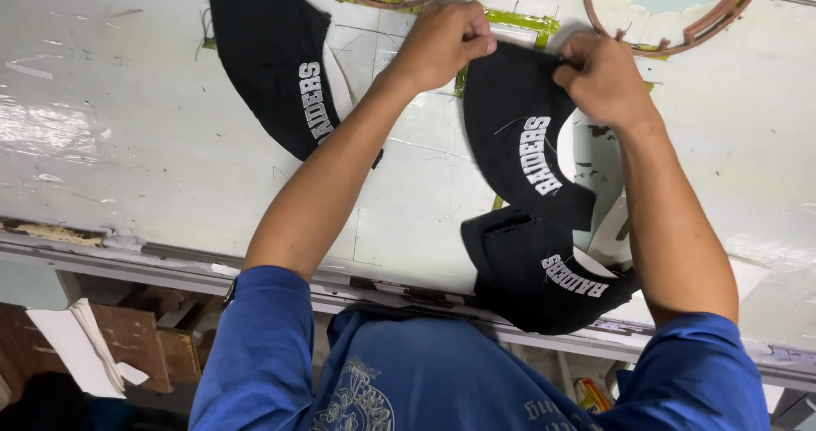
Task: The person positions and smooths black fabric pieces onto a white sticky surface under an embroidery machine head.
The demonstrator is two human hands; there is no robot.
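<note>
Nearest, a black cap panel (544,274) lies at five o'clock on the white table (127,142). Above it, left hand (442,44) and right hand (603,78) pinch another lettered panel (518,142) (top edge), one o'clock.

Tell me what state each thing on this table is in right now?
Middle black fabric piece: lifted at its top edge, pinched by both hands.
Left hand: grip shut on that edge.
Right hand: grip shut on the same edge.
Left black fabric piece: lying flat, untouched.
Near black fabric pieces: stacked at the table edge.
</note>
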